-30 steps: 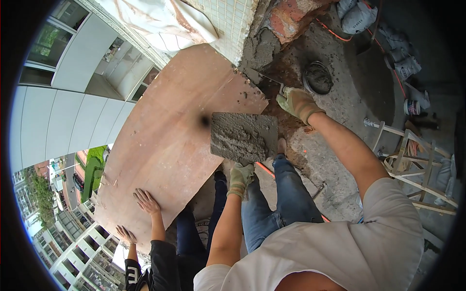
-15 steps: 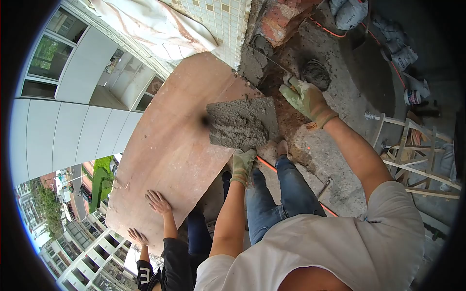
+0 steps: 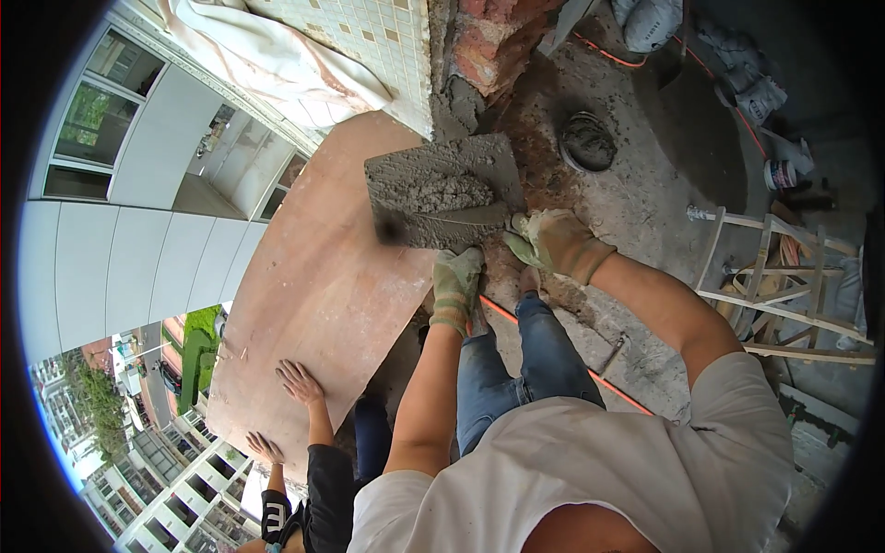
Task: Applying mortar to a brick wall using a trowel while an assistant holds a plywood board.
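My left hand (image 3: 457, 276), in a pale green work glove, is closed at the near edge of a square mortar board (image 3: 383, 170), whose handle is hidden. Grey wet mortar (image 3: 452, 192) lies heaped across the board. In my right hand (image 3: 560, 244), gloved too, is a trowel (image 3: 475, 217); its blade lies along the near side of the mortar, pointing left. Both gloves are close together at the board's near right corner. Beyond it stands a wall corner with a broken red brick edge (image 3: 498, 46) and grey mortar on it.
A large curved plywood sheet (image 3: 313, 267) spans the left, with a co-worker's hands (image 3: 300, 382) flat on it. A bucket of mortar (image 3: 587, 141) stands on the rough floor. At right are a wooden frame (image 3: 784, 276) and filled sacks (image 3: 653, 26). An orange cable (image 3: 618, 392) crosses the floor.
My right hand has come down and left from beside the bucket, bringing the trowel from the wall corner onto the mortar board. The board has shifted slightly up and left.
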### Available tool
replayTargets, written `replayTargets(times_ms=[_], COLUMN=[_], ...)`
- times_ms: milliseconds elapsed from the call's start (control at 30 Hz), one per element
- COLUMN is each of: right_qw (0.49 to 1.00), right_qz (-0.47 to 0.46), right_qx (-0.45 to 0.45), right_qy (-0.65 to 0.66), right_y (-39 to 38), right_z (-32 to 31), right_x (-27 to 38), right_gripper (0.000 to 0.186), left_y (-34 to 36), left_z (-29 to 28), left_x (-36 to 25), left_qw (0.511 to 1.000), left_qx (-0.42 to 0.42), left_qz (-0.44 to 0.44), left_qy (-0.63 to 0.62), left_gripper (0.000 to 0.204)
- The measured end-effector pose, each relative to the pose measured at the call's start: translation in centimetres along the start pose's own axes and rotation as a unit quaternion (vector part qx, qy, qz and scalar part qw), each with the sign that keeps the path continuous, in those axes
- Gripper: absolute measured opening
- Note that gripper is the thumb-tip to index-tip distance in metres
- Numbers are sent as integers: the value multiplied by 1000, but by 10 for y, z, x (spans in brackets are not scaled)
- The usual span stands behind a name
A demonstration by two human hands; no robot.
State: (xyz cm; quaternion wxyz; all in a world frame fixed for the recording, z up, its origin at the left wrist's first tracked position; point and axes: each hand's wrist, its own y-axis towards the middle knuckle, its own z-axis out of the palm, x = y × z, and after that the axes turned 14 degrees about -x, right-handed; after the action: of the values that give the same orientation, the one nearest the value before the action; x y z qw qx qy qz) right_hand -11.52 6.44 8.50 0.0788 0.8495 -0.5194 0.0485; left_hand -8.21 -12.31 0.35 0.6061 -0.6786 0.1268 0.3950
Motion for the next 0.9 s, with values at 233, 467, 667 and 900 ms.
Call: replayTargets(times_ms=[233,467,667,900], right_qw=[996,989,911,988], right_qz=[-13,-101,148,-97], right_qx=[-28,-111,-75,-82], right_qy=[87,11,377,-87], right_y=[-24,-14,-21,5], right_z=[-44,-61,-36,-86], right_x=[-20,-33,-16,-54], right_gripper=[38,35,15,32], left_y=[2,-26,-1,19], left_z=[-26,-36,-9,-51], left_x=[-34,9,-7,-26], left_qw=[999,986,993,940], left_qx=[33,99,88,101], left_qz=[4,70,40,246], left_qy=[7,113,66,212], left_gripper=[7,8,5,17])
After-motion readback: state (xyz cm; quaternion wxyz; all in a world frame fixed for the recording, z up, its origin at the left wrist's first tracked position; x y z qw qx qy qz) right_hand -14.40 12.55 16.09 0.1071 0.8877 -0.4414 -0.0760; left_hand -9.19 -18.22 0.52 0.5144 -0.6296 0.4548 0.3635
